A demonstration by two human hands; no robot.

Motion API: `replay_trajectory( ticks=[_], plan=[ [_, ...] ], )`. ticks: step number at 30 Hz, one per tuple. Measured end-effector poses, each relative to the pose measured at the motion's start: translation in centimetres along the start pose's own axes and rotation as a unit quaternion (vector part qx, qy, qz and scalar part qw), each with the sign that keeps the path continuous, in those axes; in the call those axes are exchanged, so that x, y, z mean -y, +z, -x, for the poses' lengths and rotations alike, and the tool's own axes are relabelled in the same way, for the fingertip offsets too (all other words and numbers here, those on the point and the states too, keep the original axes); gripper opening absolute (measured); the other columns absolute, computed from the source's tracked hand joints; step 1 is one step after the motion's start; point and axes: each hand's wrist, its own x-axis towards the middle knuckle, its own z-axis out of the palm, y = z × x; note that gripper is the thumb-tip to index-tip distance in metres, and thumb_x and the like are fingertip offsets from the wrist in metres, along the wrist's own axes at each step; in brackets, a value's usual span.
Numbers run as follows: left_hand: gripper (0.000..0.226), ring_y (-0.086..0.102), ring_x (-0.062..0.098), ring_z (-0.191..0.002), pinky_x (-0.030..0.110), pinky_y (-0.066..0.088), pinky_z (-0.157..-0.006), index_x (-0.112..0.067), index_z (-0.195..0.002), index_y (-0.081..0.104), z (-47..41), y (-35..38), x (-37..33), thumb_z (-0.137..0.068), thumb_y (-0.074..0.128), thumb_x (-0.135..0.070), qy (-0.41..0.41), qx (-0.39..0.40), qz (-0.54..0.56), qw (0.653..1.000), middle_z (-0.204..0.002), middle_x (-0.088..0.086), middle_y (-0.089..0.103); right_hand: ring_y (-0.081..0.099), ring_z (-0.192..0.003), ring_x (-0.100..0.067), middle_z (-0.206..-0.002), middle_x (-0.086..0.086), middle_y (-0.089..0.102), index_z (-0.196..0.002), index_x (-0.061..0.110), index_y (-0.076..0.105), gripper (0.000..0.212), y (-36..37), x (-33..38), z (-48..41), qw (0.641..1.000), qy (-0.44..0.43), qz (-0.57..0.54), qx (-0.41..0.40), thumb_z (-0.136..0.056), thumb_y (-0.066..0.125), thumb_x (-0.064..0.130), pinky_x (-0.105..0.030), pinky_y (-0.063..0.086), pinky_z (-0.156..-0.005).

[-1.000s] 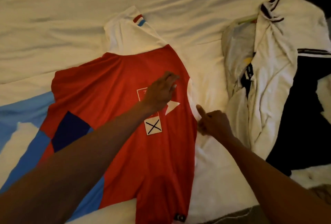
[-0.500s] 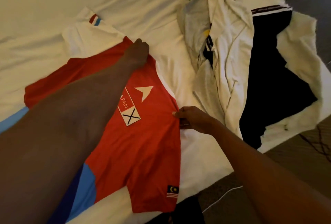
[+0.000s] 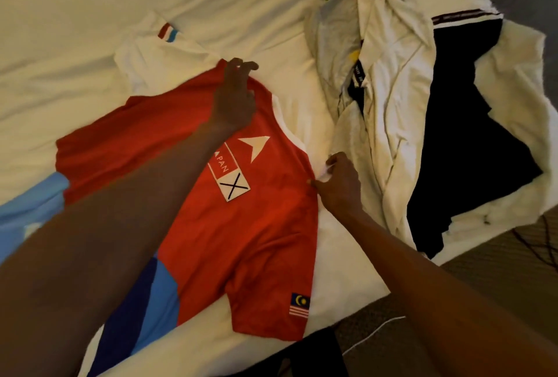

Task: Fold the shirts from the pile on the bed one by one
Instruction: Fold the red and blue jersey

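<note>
A red shirt point(image 3: 256, 231) with white sleeves, blue panels and a white arrow logo lies spread on the white bed point(image 3: 75, 14). My left hand point(image 3: 234, 99) reaches across it and pinches the red fabric at its far shoulder edge. At the shirt's near collar edge my right hand point(image 3: 339, 183) pinches a bit of white fabric. To the right, a pile of shirts point(image 3: 422, 105) in white and navy lies crumpled.
The bed's corner ends at the lower right, where brown carpet point(image 3: 498, 256) shows with thin cables on it. A dark object point(image 3: 314, 352) sits below the bed's near edge. Bare sheet stretches across the far left.
My left hand has lifted its fingers at the far shoulder and now pinches the fabric. My right hand stays at the collar edge. The view has shifted slightly.
</note>
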Motion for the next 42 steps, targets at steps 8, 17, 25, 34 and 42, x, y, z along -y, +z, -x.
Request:
replay_trajectory(
  ticks=[8, 17, 25, 34, 42],
  plan=[
    [0.041, 0.055, 0.025, -0.115, 0.031, 0.041, -0.099, -0.011, -0.129, 0.058, 17.0, -7.4, 7.9, -0.089, 0.058, -0.004, -0.127, -0.111, 0.038, 0.985, -0.126, 0.011, 0.058, 0.057, -0.102, -0.027, -0.119, -0.011, 0.052, -0.117, 0.011, 0.052, 0.028, 8.0, 8.1, 4.9, 0.951, -0.284, 0.098, 0.076, -0.091, 0.062, 0.017, -0.037, 0.05, -0.082],
    [0.04, 0.051, 0.039, -0.117, 0.054, 0.046, -0.091, -0.013, -0.129, 0.053, 40.8, -14.1, 23.2, -0.089, 0.058, -0.015, -0.462, -0.224, -0.047, 0.857, -0.127, 0.015, 0.053, 0.057, -0.099, -0.036, -0.108, -0.016, 0.057, -0.105, 0.008, 0.058, 0.023, 24.3, 17.4, 12.8, 0.859, -0.41, 0.17, 0.256, -0.082, 0.06, 0.013, -0.043, 0.046, -0.085],
    [0.056, 0.06, 0.036, -0.109, 0.041, 0.047, -0.086, -0.013, -0.116, 0.055, 51.5, -16.8, 29.2, -0.083, 0.072, -0.055, -0.638, -0.141, 0.096, 0.751, -0.116, 0.014, 0.063, 0.054, -0.106, -0.032, -0.115, -0.016, 0.056, -0.107, 0.006, 0.057, 0.022, 37.3, 24.9, 22.3, 0.802, -0.403, 0.27, 0.349, -0.089, 0.059, 0.018, -0.036, 0.043, -0.082],
    [0.047, 0.064, 0.023, -0.081, 0.027, 0.042, -0.062, -0.01, -0.092, 0.065, 56.8, -15.7, 28.8, -0.07, 0.088, -0.045, -0.606, 0.057, 0.213, 0.764, -0.09, 0.009, 0.069, 0.052, -0.106, -0.032, -0.123, -0.015, 0.047, -0.113, 0.008, 0.052, 0.029, 38.0, 21.2, 26.9, 0.752, -0.403, 0.363, 0.374, -0.086, 0.062, 0.013, -0.04, 0.048, -0.084],
    [0.07, 0.07, 0.02, -0.068, 0.028, 0.056, -0.064, -0.008, -0.091, 0.063, 53.4, -20.4, 33.1, -0.057, 0.087, -0.065, -0.628, 0.185, 0.118, 0.747, -0.081, 0.006, 0.071, 0.053, -0.086, -0.02, -0.099, -0.001, 0.058, -0.101, 0.015, 0.054, 0.009, 37.4, 27.5, 22.4, 0.84, -0.41, 0.238, 0.264, -0.093, 0.054, 0.02, -0.034, 0.041, -0.073]
  ],
)
